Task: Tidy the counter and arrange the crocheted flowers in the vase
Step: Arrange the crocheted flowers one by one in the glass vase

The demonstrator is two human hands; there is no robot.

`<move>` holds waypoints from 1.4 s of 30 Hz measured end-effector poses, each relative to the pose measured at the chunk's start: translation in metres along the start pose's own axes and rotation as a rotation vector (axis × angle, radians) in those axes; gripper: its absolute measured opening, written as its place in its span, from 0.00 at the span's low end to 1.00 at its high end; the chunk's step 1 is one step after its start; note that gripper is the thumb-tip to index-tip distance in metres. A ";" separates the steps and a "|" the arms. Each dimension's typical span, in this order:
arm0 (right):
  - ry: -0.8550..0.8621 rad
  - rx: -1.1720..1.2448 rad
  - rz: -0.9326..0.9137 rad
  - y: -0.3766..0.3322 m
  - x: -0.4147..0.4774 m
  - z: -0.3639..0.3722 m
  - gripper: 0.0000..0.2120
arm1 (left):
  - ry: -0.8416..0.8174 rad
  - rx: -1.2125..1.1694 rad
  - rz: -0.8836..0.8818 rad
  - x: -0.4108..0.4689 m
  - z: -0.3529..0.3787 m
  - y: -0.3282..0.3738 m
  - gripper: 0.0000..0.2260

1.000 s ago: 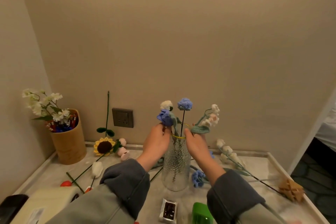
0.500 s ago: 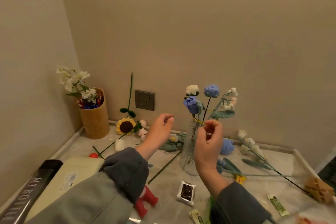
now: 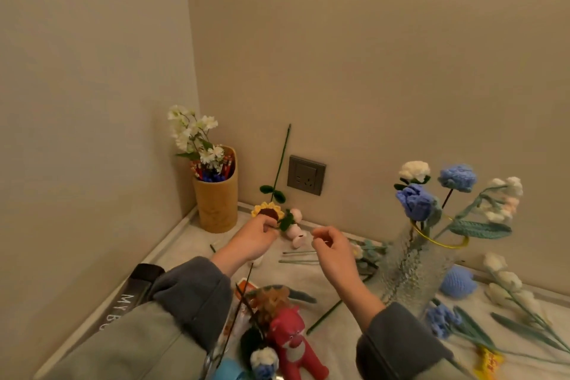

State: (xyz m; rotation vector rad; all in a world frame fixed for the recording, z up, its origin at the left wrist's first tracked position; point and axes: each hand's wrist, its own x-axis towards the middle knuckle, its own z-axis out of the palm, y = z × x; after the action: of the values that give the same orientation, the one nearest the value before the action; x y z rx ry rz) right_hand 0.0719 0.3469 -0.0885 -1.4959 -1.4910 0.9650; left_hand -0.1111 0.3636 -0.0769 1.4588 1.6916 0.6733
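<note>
We take the glass vase as our marker. It stands upright on the bench and holds two blue blooms, a white bloom and a pale sprig with a long leaf.

Well to the left of the vase, by the back wall, lies the sunflower. Our left hand reaches it, fingers curled with the tips at the flower's lower edge. We cannot tell whether they grip it or only touch.

Between that hand and the vase our right hand is raised above the bench. Its fingers are curled in, thumb meeting forefinger, and nothing shows between them.

Left of the vase, beyond the right hand, loose green stems lie flat. Just right of the vase sits a blue bud, and farther right lies a white-budded stem. In front of the vase lies another blue flower. Left of and in front of the vase lies a red toy. Far left of the vase, in the corner, stands a wooden pot.
</note>
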 end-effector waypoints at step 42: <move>-0.285 0.091 0.198 -0.043 0.024 0.058 0.10 | 0.278 -0.100 0.243 0.038 -0.043 -0.006 0.07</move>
State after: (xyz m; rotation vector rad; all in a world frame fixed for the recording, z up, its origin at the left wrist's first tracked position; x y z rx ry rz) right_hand 0.0024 0.3717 -0.0715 -1.5070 -1.4894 1.3944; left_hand -0.1514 0.4043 -0.0661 1.5701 1.6705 1.1211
